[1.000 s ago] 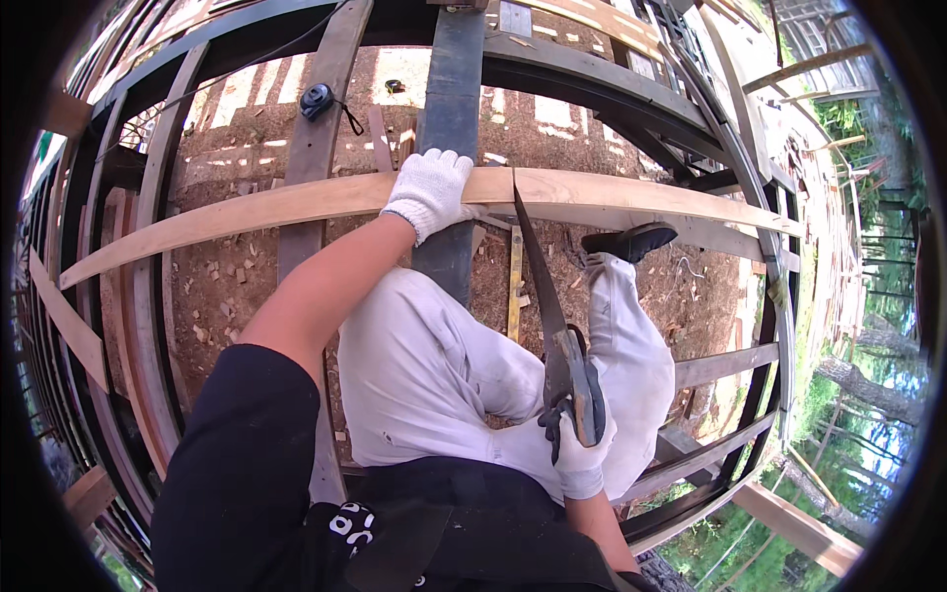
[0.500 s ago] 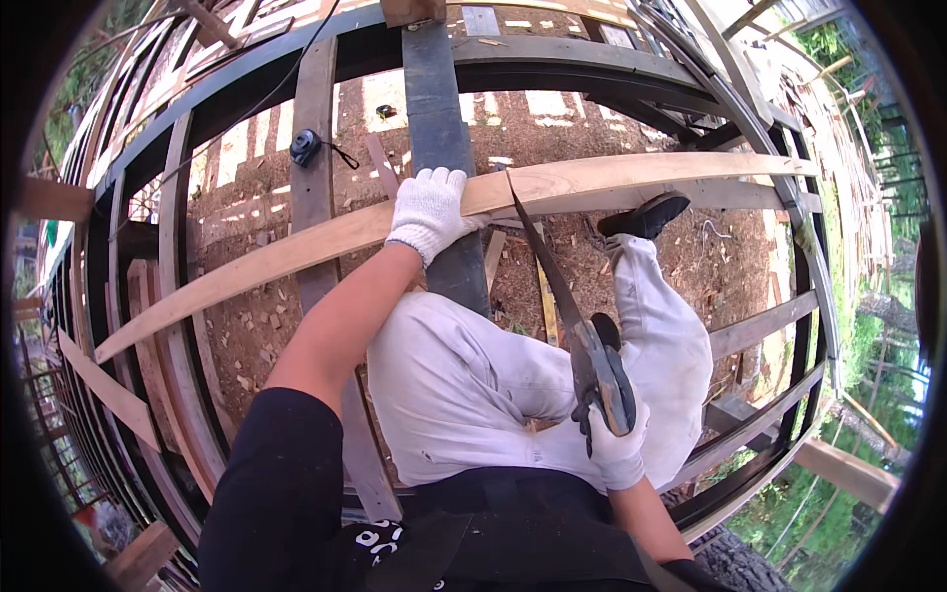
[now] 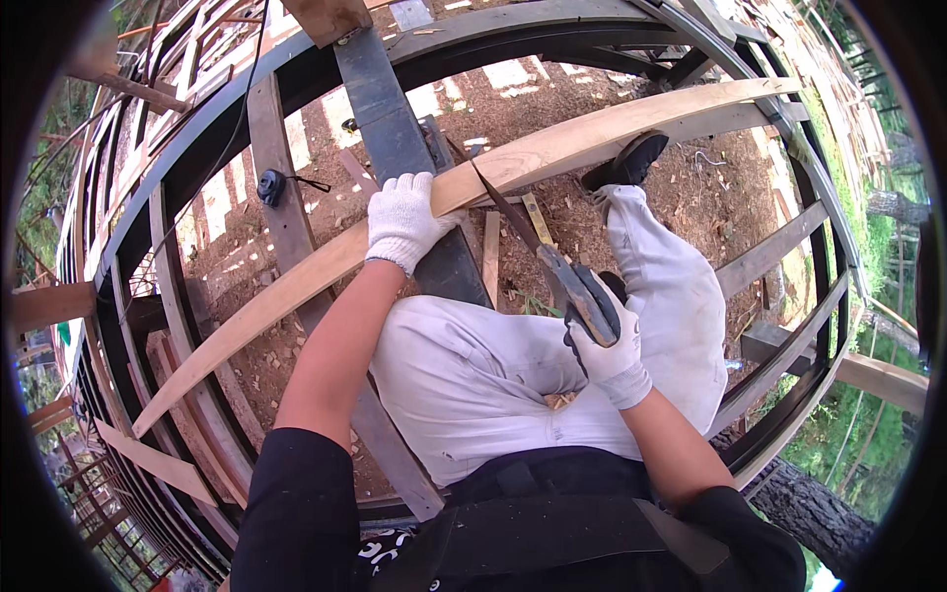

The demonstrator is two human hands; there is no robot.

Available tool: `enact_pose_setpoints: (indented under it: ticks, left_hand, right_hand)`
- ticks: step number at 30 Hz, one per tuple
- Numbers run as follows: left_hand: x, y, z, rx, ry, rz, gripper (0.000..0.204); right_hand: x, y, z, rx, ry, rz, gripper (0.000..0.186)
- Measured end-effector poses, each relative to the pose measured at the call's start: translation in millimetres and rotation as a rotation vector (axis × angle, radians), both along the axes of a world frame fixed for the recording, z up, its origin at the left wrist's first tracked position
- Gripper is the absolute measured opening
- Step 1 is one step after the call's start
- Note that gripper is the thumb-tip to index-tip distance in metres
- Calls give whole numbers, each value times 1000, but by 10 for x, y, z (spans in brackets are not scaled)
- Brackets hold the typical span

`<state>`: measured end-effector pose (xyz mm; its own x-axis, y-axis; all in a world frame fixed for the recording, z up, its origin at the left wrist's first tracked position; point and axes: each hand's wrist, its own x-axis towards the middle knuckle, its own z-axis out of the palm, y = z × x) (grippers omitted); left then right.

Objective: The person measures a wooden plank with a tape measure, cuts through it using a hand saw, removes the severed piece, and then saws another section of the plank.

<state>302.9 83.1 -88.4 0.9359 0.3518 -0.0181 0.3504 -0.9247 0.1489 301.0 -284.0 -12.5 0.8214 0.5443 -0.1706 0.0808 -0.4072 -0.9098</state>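
Observation:
A long pale wooden board (image 3: 538, 155) lies crosswise in front of me, over a dark beam (image 3: 387, 118). My left hand (image 3: 404, 219), in a white work glove, is closed over the board where it crosses the beam and grips it. Just right of that hand, the blade of a hand saw (image 3: 513, 215) meets the near edge of the board, its tip reaching past the far side. My right hand (image 3: 612, 345), gloved too, is wrapped round the saw's dark handle. Whether a cut runs into the wood I cannot make out.
A black tape measure (image 3: 272, 186) with a strap rests on a narrow plank at left. Below the open timber frame, wood scraps and a yellow strip (image 3: 537, 219) lie on brown ground. My shoe (image 3: 631, 160) is beside the board; a tree trunk (image 3: 809, 508) stands lower right.
My right hand has pushed the saw forward, away from my body, so more blade passes beyond the board. My left hand keeps its grip. The whole view has turned somewhat.

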Motion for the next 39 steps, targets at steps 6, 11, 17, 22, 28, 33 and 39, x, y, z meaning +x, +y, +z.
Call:
enact_pose_setpoints:
  ticks: [6, 11, 17, 22, 28, 33, 39]
  left_hand:
    - [34, -6, 130, 2, -3, 8, 72]
    - [38, -22, 140, 19, -14, 11, 73]
    - [20, 8, 76, 43, -5, 22, 73]
    - [31, 4, 114, 24, -1, 31, 74]
    - [50, 63, 54, 20, -4, 32, 74]
    - [23, 59, 73, 9, 14, 25, 74]
    - [104, 123, 138, 27, -58, 51, 72]
  right_hand:
    - [429, 1073, -238, -107, -105, -44, 66]
    - [374, 1052, -195, -6, -231, -61, 64]
    - [-86, 77, 315, 33, 133, -67, 65]
    - [448, 1140, -332, 23, -156, -85, 59]
    - [-12, 220, 180, -15, -151, 43, 69]
    - [121, 453, -98, -95, -138, 0, 72]
    - [361, 856, -385, 42, -66, -72, 65]
